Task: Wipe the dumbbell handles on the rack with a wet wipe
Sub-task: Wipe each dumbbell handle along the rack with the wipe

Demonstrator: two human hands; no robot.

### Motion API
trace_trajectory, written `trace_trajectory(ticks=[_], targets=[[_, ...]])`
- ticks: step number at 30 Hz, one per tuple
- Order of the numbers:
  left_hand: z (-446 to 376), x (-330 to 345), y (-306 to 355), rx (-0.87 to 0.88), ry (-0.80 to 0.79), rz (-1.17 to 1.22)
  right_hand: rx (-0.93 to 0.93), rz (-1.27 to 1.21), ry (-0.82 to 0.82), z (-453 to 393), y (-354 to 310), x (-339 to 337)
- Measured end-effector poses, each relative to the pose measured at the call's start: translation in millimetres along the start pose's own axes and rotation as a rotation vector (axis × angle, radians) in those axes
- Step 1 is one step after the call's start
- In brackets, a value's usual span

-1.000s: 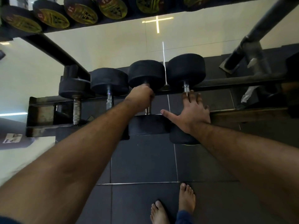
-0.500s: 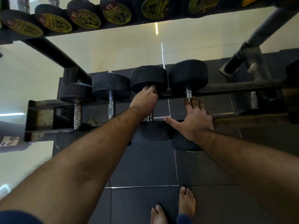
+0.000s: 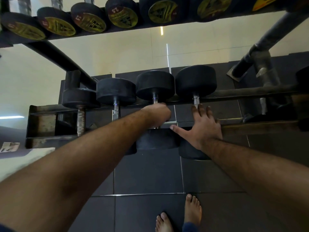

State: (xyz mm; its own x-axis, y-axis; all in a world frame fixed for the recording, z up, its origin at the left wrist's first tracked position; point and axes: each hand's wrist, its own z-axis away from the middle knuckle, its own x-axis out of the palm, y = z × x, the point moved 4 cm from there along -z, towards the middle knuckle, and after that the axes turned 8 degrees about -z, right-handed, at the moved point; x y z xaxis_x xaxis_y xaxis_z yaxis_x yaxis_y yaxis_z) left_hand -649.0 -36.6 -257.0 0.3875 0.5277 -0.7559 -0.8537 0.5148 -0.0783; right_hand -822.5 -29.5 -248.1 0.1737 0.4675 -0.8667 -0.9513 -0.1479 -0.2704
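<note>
Several black dumbbells lie across the lower rack rail (image 3: 234,95). My left hand (image 3: 156,115) is curled round the metal handle of the third dumbbell (image 3: 154,85); the handle under it is hidden, and no wipe shows. My right hand (image 3: 203,126) lies flat with fingers spread on the handle of the fourth dumbbell (image 3: 195,81), its fingertips near the handle's far end (image 3: 196,99). Two more dumbbells sit to the left, one with a rusty handle (image 3: 80,122) and one with a shiny handle (image 3: 116,109).
An upper shelf holds several dumbbells with yellow end labels (image 3: 122,15). Slanted rack posts rise at left (image 3: 63,59) and right (image 3: 260,42). Dark floor mats (image 3: 147,173) lie below, with bare feet (image 3: 192,210) near the bottom edge.
My left hand slid toward me along the third dumbbell's handle, uncovering the far end of the handle. My right hand stayed flat on the fourth dumbbell. The camera tilted a little.
</note>
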Motion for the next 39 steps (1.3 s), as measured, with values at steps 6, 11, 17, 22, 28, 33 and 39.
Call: trace_trajectory(ticks=[6, 11, 17, 22, 28, 33, 39], targets=[[27, 3, -39, -0.033, 0.087, 0.491, -0.004, 0.001, -0.007, -1, 1, 1], [42, 20, -67, -0.578, 0.698, 0.414, -0.006, 0.001, -0.017, -1, 2, 0], [41, 46, -55, -0.606, 0.679, 0.744, -0.003, 0.005, -0.021, -2, 3, 1], [54, 55, -40, -0.285, 0.280, 0.792, 0.002, 0.001, -0.019, -3, 2, 2], [37, 31, -47, -0.594, 0.740, 0.676, 0.005, 0.006, -0.032, -4, 2, 2], [40, 50, -33, -0.247, 0.363, 0.643, 0.000, 0.004, -0.044, -4, 2, 2], [62, 73, -76, -0.838, 0.612, 1.179, 0.004, -0.001, -0.046, -3, 1, 0]])
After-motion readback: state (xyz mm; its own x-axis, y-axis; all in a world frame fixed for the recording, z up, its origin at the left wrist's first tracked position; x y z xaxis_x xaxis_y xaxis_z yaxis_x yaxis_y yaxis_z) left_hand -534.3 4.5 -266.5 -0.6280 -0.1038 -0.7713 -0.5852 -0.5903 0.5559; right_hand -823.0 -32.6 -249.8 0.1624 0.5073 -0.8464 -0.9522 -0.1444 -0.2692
